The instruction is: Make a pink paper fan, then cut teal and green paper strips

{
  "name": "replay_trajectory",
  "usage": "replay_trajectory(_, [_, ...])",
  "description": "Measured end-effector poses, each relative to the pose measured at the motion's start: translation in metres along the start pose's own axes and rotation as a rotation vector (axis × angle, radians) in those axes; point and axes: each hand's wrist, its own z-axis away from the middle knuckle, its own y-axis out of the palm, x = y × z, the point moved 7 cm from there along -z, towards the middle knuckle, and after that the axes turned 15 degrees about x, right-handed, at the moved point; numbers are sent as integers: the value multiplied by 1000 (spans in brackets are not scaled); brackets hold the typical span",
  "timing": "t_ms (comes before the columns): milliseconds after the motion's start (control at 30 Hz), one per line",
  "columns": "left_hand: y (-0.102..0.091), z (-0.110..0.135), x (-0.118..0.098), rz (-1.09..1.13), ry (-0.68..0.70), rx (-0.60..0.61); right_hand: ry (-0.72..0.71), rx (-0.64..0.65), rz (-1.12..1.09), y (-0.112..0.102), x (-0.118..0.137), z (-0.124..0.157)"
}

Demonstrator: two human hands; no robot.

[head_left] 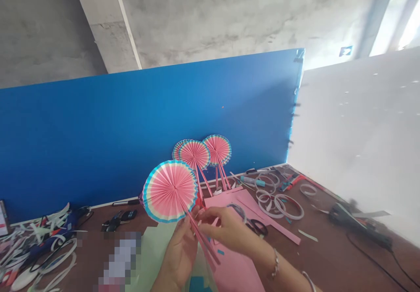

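Observation:
A round pleated paper fan [170, 191], pink with cream and blue rings at its edge, faces me with its pink handle strips slanting down to the right. My left hand [179, 250] grips it where the strips meet the disc. On the right side of the strips, my right hand [226, 228] has its fingers curled in against them; the fingertips are partly hidden. Behind, two similar fans [194, 154] [217, 150] stand against the blue panel, and another is mostly covered. Pink paper sheets [236, 265] and a pale green sheet [151, 244] lie beneath my hands.
Black-handled scissors [259, 227] and rolls of white tape [288, 206] lie to the right, near a dark corded tool [359, 226]. Paper scraps [49, 244] pile up at the left, beside keys [114, 222]. A blue panel [131, 130] and a white panel [361, 130] border the table.

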Motion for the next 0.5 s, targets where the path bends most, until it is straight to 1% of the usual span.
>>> replay_trajectory(33, [1, 0, 1, 5, -6, -5, -46, -20, 59, 8, 5, 1])
replay_trajectory(67, [2, 1, 3, 10, -14, -12, -72, -69, 116, 14, 8, 3])
replay_trajectory(133, [4, 3, 6, 13, -29, -28, -75, -114, 257, 27, 9, 5])
replay_trajectory(200, [5, 6, 7, 5, -30, -44, -74, -156, 374, 35, 8, 7])
replay_trajectory(267, [6, 7, 7, -7, -22, -39, -81, -184, 446, 39, 5, 7])
replay_trajectory(367, [10, 6, 6, -38, -21, 5, -109, -221, 563, 39, 3, 6])
replay_trajectory(500, [13, 6, 7, -51, -29, 33, -129, -199, 726, 44, 0, 4])
